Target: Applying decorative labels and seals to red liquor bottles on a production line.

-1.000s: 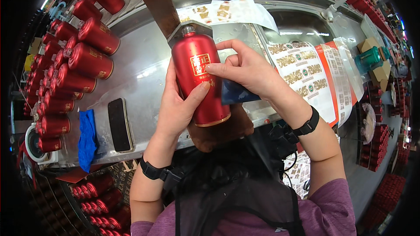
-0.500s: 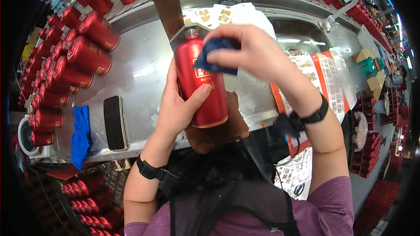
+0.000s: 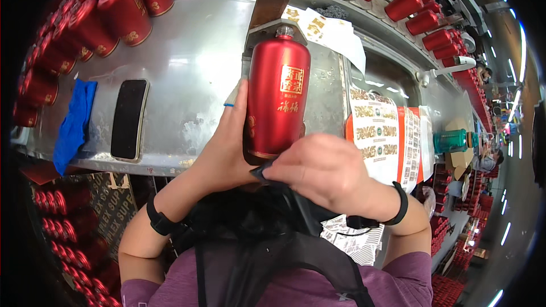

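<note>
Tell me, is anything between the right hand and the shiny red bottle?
Nothing visible blocks it. The right hand is by the base of the shiny red bottle, pinching a dark cloth just below.

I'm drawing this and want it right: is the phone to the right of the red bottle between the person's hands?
No, the phone lies on the metal counter, to the left of that red bottle.

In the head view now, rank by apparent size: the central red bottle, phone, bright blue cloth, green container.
1. Central red bottle
2. Phone and bright blue cloth: too alike to rank
3. Green container, smallest, though apparently farther away
</note>
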